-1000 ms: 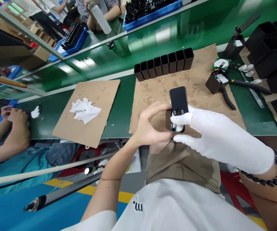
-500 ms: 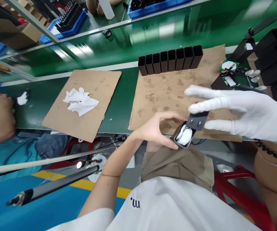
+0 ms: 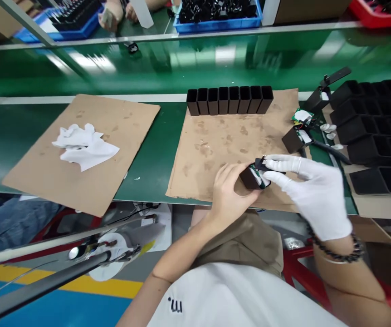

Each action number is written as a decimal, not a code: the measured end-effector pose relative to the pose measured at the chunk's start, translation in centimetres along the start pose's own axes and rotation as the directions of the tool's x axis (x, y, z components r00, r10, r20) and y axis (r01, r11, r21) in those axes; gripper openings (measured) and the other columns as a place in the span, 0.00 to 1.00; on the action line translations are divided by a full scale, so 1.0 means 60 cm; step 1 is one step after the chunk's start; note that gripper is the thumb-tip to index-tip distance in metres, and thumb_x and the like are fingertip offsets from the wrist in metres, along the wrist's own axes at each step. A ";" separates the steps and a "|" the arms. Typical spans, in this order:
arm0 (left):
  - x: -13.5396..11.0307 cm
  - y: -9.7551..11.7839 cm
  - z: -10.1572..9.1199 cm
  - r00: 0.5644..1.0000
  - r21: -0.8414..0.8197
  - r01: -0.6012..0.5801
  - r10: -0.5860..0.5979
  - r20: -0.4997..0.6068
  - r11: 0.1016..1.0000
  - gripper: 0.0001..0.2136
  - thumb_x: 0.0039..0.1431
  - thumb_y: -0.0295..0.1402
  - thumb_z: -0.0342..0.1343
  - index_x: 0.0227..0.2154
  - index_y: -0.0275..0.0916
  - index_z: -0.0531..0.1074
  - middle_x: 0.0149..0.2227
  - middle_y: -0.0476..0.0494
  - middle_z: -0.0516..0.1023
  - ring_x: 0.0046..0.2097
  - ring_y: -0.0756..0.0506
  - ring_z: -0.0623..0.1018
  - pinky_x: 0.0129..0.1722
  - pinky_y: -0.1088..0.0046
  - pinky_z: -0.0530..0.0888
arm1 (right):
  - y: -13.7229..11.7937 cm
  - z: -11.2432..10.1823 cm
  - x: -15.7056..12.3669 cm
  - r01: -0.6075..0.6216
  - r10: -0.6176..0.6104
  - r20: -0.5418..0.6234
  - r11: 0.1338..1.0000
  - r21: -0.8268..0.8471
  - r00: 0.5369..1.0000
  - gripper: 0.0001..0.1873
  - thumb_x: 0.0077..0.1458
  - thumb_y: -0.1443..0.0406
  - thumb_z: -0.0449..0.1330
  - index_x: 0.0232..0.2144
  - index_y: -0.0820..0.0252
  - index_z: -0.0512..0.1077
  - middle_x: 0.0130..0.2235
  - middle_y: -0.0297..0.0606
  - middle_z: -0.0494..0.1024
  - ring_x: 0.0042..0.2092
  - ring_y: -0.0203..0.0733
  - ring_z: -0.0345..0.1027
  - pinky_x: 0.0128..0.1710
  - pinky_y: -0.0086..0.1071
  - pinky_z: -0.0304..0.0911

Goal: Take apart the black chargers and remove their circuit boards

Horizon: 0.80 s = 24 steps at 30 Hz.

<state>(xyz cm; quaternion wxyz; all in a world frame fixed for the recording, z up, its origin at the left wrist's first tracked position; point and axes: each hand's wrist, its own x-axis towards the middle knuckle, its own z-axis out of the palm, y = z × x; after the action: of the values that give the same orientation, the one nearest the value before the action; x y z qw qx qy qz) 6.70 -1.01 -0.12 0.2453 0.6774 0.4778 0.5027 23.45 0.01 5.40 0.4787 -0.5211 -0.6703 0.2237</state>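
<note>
"Just right of the left hand (image 3: pixel 228 193), what's there?"
"A black case (image 3: pixel 247 179), gripped between that hand's thumb and fingers."
"And the right hand (image 3: pixel 313 188)?"
"Gloved, pinching the case's black lid (image 3: pixel 259 164)."
"Beyond both?"
"A row of black tubes (image 3: pixel 228 107), standing on cardboard (image 3: pixel 216 131)."

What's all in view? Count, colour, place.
Held casing: one, black, centre
Bench: one, green, underneath
Cardboard: several sheets, brown, on bench
Cloth heap: one, white, left sheet
Row casings: eight, black, upper centre
Stocked casings: many, black, far right
Filled casings: two, black, right
Circuit board: one, green, between them
Discs: several, white, right
Tool handle: one, black, right
Bins: three, blue or red, top
Left grip: one, bare, around held casing
Right grip: one, white-gloved, on cover
</note>
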 end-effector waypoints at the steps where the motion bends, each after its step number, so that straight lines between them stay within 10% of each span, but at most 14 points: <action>1: -0.004 0.000 0.015 0.999 0.039 0.011 -0.009 -0.042 0.999 0.21 0.54 0.30 0.68 0.51 0.42 0.74 0.49 0.39 0.83 0.51 0.38 0.81 0.58 0.54 0.75 | -0.002 0.012 -0.009 0.029 -0.035 -0.063 0.996 -0.086 0.997 0.07 0.54 0.65 0.71 0.38 0.56 0.84 0.43 0.39 0.87 0.44 0.50 0.84 0.48 0.43 0.81; 9: -0.016 0.000 0.046 0.997 0.148 0.020 -0.009 -0.072 0.989 0.18 0.63 0.37 0.62 0.55 0.43 0.71 0.50 0.39 0.84 0.51 0.39 0.82 0.67 0.52 0.66 | -0.019 0.059 -0.048 -0.057 -0.048 -0.242 0.911 -0.408 0.969 0.06 0.60 0.66 0.66 0.39 0.55 0.83 0.45 0.41 0.86 0.43 0.48 0.83 0.43 0.40 0.81; 18: -0.014 -0.006 0.032 0.996 0.111 0.093 -0.091 -0.023 0.989 0.21 0.57 0.32 0.63 0.54 0.43 0.70 0.50 0.42 0.83 0.50 0.39 0.82 0.70 0.48 0.61 | -0.006 0.057 -0.056 0.026 -0.033 -0.007 0.886 -0.463 0.999 0.11 0.61 0.67 0.65 0.46 0.56 0.80 0.53 0.47 0.83 0.47 0.52 0.83 0.46 0.44 0.81; 24: 0.005 -0.030 -0.040 0.970 -0.043 0.158 -0.147 0.195 0.986 0.22 0.58 0.33 0.68 0.54 0.43 0.71 0.49 0.41 0.81 0.52 0.40 0.81 0.61 0.53 0.73 | -0.006 0.020 -0.033 0.202 -0.192 0.064 0.908 -0.367 0.979 0.13 0.57 0.70 0.68 0.45 0.54 0.80 0.50 0.40 0.85 0.46 0.47 0.84 0.46 0.36 0.81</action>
<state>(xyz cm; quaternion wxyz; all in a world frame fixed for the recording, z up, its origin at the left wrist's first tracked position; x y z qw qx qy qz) 3.78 -0.36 -0.54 0.3477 0.6762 0.4879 0.4287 22.18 -1.67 4.36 0.3824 -0.5291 -0.7558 0.0504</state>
